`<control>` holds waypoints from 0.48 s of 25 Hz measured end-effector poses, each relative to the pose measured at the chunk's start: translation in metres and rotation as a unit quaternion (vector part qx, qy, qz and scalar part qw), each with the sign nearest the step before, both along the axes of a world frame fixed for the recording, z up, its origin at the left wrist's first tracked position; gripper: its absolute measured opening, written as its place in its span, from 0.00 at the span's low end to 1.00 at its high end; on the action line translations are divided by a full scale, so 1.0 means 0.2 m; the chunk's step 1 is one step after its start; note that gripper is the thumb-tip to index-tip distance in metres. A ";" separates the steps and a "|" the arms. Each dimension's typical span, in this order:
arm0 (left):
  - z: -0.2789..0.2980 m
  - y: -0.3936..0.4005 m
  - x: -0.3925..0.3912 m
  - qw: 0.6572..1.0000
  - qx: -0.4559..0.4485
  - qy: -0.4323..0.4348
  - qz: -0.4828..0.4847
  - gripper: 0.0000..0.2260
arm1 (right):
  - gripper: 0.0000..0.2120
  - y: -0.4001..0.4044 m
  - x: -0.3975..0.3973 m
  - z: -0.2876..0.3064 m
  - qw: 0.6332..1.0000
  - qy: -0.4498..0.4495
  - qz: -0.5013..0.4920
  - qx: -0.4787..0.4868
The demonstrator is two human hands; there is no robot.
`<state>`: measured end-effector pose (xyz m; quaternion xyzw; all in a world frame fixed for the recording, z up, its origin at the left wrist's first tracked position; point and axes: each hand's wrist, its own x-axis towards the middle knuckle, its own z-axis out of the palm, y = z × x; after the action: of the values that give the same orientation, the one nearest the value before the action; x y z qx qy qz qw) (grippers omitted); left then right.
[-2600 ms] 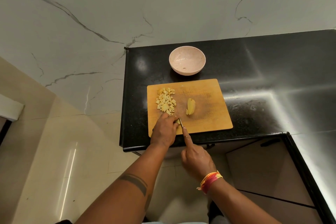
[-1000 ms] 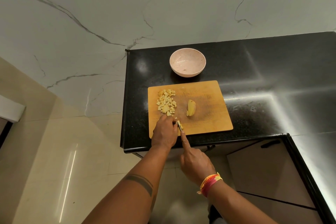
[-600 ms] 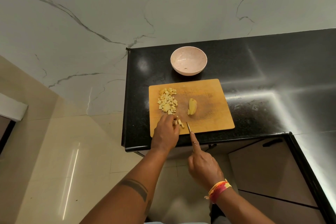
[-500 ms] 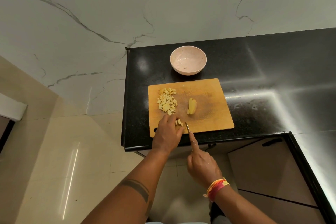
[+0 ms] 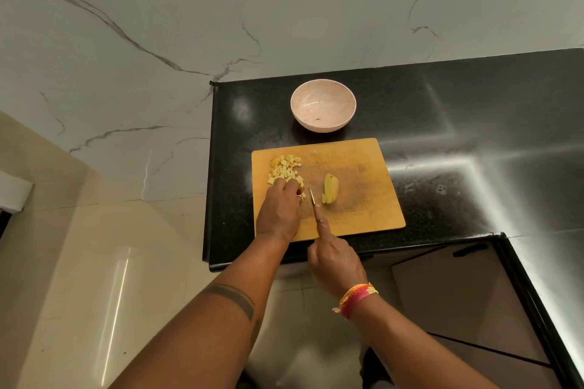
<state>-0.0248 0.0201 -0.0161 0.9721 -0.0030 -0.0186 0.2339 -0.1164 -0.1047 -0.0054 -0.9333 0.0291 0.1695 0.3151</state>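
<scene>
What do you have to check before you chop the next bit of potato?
1. Knife held firmly: ok. The right hand grips it, forefinger along the top of the blade.
2. Fingers away from the blade: not ok. The left hand rests on the cubes, right beside the blade.
3. Next potato piece ready: ok. It lies just right of the knife, untouched.
4. Board steady: ok. It lies flat, wholly on the counter.
5. Bowl ready for cubes: ok. It stands empty behind the board.
6. Blade sharp enough: cannot tell.
</scene>
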 end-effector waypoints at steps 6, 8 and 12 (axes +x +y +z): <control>0.03 -0.15 0.01 0.994 -0.031 0.023 -0.102 0.14 | 0.40 -0.15 -0.05 -0.03 0.999 -0.029 -0.028 -0.003; 0.02 -0.17 0.02 0.993 -0.035 0.043 -0.100 0.14 | 0.40 -0.17 -0.04 -0.03 0.999 -0.026 -0.032 0.000; 0.01 -0.17 0.03 0.993 -0.086 0.055 -0.054 0.10 | 0.40 -0.18 -0.04 -0.02 0.999 -0.025 -0.026 0.001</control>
<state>-0.0184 -0.0131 -0.0135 0.9441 -0.0446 -0.0842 0.3156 -0.1235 -0.1401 -0.0091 -0.9359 0.0452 0.1379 0.3210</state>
